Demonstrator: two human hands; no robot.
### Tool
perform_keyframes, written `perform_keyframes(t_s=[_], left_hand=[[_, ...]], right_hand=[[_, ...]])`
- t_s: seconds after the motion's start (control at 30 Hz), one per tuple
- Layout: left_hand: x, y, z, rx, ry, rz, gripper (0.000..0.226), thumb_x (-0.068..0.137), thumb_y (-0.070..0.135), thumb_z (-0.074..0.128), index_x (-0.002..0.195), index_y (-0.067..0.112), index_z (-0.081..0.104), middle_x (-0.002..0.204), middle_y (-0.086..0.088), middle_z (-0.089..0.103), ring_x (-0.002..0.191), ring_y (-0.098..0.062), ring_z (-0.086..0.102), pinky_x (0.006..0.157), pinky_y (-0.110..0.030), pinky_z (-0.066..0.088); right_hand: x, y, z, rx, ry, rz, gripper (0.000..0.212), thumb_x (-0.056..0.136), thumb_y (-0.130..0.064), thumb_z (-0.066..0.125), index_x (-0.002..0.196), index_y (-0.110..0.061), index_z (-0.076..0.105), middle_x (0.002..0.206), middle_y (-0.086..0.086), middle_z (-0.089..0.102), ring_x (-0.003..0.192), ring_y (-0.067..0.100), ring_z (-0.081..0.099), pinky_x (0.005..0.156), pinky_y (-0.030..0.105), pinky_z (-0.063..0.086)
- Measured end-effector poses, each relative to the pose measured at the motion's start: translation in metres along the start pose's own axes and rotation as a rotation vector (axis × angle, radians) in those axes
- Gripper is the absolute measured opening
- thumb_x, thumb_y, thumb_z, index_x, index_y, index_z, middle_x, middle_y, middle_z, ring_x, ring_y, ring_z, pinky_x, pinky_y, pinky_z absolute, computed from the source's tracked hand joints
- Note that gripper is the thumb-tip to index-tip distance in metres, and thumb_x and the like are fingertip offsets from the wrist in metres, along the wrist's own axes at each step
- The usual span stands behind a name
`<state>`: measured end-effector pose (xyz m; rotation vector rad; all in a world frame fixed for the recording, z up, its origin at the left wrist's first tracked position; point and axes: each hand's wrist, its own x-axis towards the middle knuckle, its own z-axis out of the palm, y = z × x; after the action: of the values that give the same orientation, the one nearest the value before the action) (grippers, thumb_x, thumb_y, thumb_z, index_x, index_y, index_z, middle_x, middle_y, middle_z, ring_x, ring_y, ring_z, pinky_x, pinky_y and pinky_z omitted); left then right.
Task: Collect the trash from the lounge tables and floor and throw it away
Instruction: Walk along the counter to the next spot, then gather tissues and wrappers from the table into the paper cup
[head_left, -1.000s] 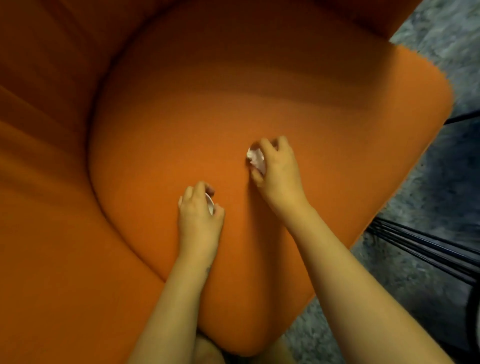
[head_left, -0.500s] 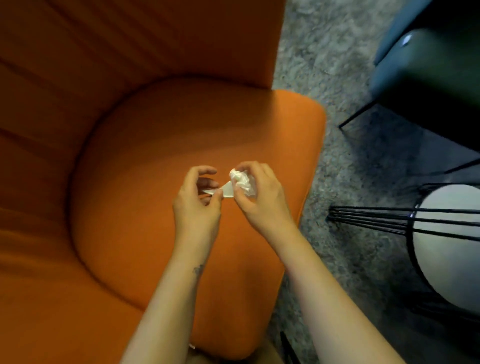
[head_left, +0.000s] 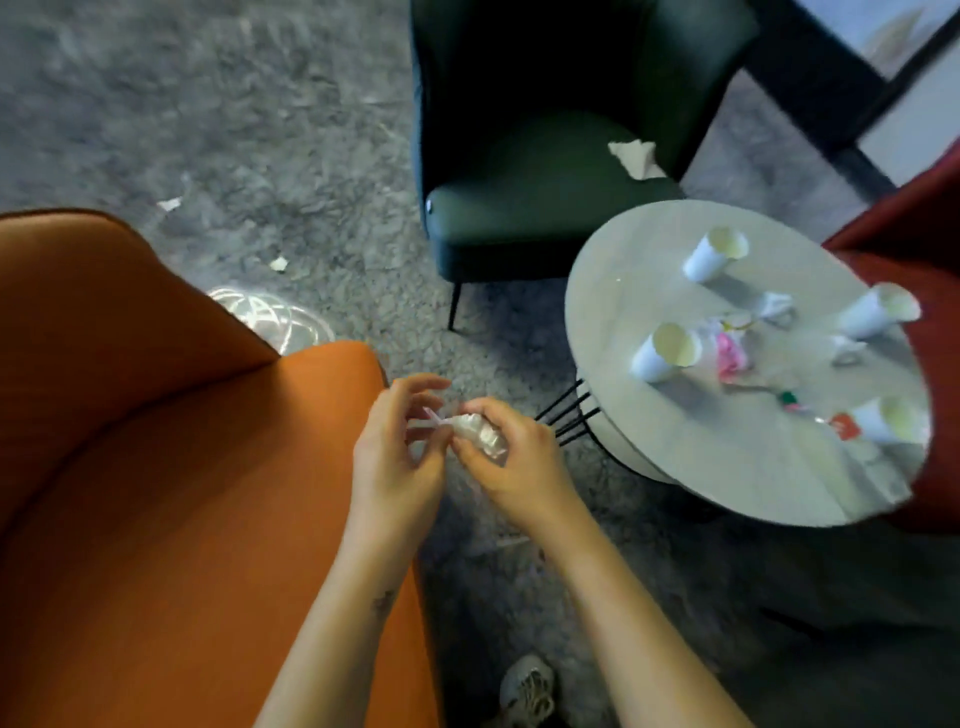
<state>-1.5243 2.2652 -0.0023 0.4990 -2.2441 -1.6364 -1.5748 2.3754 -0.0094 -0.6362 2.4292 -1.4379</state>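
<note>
My right hand (head_left: 511, 457) grips a crumpled white paper wad (head_left: 475, 431) in front of me, above the grey carpet. My left hand (head_left: 397, 452) pinches a small white scrap (head_left: 434, 418) that touches the wad. On the round pale table (head_left: 675, 467) to the right stand several white paper cups (head_left: 665, 351), with crumpled wrappers (head_left: 732, 353) and small paper bits among them. A crumpled tissue (head_left: 636, 156) lies on the dark green chair's seat. Small paper scraps (head_left: 279, 263) lie on the carpet beyond the orange chair.
The orange armchair (head_left: 156, 493) fills the lower left. A dark green armchair (head_left: 545, 156) stands beyond the table, and a red seat (head_left: 930, 291) borders the table's right. A shiny clear plastic thing (head_left: 270, 319) lies on the carpet behind the orange chair. My shoe (head_left: 527, 693) shows at the bottom.
Both hands lifted the paper pieces off the orange seat and brought them together. My view swung right, from the seat to the carpet, round table and green chair.
</note>
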Motion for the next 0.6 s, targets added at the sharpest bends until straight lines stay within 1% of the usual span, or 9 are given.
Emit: perform_keyframes(t_s=[0.03,0.1,0.13,0.2,0.27,0.37,0.43,0.53,0.6], left_hand=[[0.001,0.011,0.017,0.002,-0.056,0.016,0.04,0.081,-0.006,0.058,0.101,0.028,0.055,0.098,0.005,0.059,0.091,0.0,0.056,0.075,-0.01,0.043],[0.004,0.037,0.056,-0.017,-0.185,0.033,0.032,0.086,0.0,0.056,0.104,0.026,0.054,0.106,0.006,0.058,0.098,0.005,0.054,0.074,-0.006,0.042],[0.005,0.049,0.077,-0.028,-0.255,0.037,0.028,0.088,0.002,0.055,0.105,0.024,0.055,0.107,0.004,0.059,0.097,0.005,0.055,0.073,-0.007,0.043],[0.005,0.07,0.117,-0.01,-0.35,0.053,0.022,0.09,0.006,0.055,0.107,0.019,0.058,0.106,0.0,0.06,0.092,-0.001,0.058,0.073,-0.013,0.048],[0.005,0.086,0.153,0.042,-0.381,0.061,0.019,0.089,0.008,0.056,0.106,0.016,0.06,0.104,-0.002,0.062,0.09,-0.009,0.06,0.077,-0.022,0.05],[0.005,0.107,0.198,0.091,-0.405,0.031,0.017,0.088,0.006,0.057,0.101,0.014,0.062,0.101,-0.001,0.064,0.085,-0.006,0.061,0.07,-0.011,0.046],[0.007,0.118,0.221,0.137,-0.439,0.038,0.014,0.088,0.006,0.057,0.096,0.016,0.062,0.098,0.001,0.066,0.082,-0.006,0.061,0.068,-0.008,0.044],[0.015,0.131,0.244,0.194,-0.479,0.086,0.015,0.087,0.007,0.059,0.088,0.021,0.061,0.088,0.008,0.064,0.077,0.001,0.058,0.065,-0.004,0.041],[0.021,0.134,0.255,0.228,-0.488,0.133,0.014,0.086,0.008,0.061,0.084,0.022,0.059,0.081,0.015,0.061,0.075,0.005,0.057,0.063,-0.003,0.04]], right_hand=[[-0.004,0.004,-0.019,-0.021,0.035,0.007,0.015,0.083,-0.012,0.065,0.098,-0.008,0.064,0.087,0.004,0.066,0.076,0.009,0.058,0.066,0.011,0.04],[-0.012,0.017,-0.062,-0.059,0.099,0.0,0.016,0.085,-0.011,0.062,0.1,-0.006,0.064,0.093,0.006,0.063,0.081,0.012,0.057,0.07,0.012,0.04],[-0.017,0.025,-0.085,-0.069,0.135,-0.001,0.017,0.085,-0.011,0.061,0.101,-0.005,0.064,0.095,0.005,0.059,0.083,0.011,0.055,0.072,0.01,0.039],[-0.024,0.042,-0.125,-0.07,0.202,0.023,0.018,0.085,-0.01,0.061,0.103,-0.007,0.063,0.096,0.001,0.053,0.085,0.009,0.053,0.073,0.005,0.038],[-0.031,0.056,-0.163,-0.029,0.272,0.075,0.018,0.085,-0.013,0.064,0.101,-0.013,0.058,0.092,-0.005,0.056,0.08,0.003,0.054,0.068,0.001,0.037],[-0.04,0.07,-0.211,-0.002,0.359,0.116,0.024,0.08,-0.021,0.071,0.09,-0.02,0.05,0.079,-0.015,0.056,0.073,-0.009,0.053,0.059,0.001,0.036],[-0.044,0.077,-0.237,-0.024,0.385,0.131,0.027,0.075,-0.022,0.076,0.085,-0.022,0.05,0.075,-0.017,0.056,0.073,-0.009,0.053,0.059,0.001,0.035],[-0.043,0.087,-0.262,-0.064,0.429,0.122,0.025,0.072,-0.017,0.078,0.087,-0.012,0.059,0.09,-0.008,0.053,0.08,0.002,0.052,0.065,0.002,0.037],[-0.041,0.093,-0.272,-0.068,0.466,0.118,0.028,0.072,-0.014,0.078,0.094,-0.008,0.061,0.1,-0.005,0.045,0.086,-0.002,0.047,0.07,0.0,0.038]])
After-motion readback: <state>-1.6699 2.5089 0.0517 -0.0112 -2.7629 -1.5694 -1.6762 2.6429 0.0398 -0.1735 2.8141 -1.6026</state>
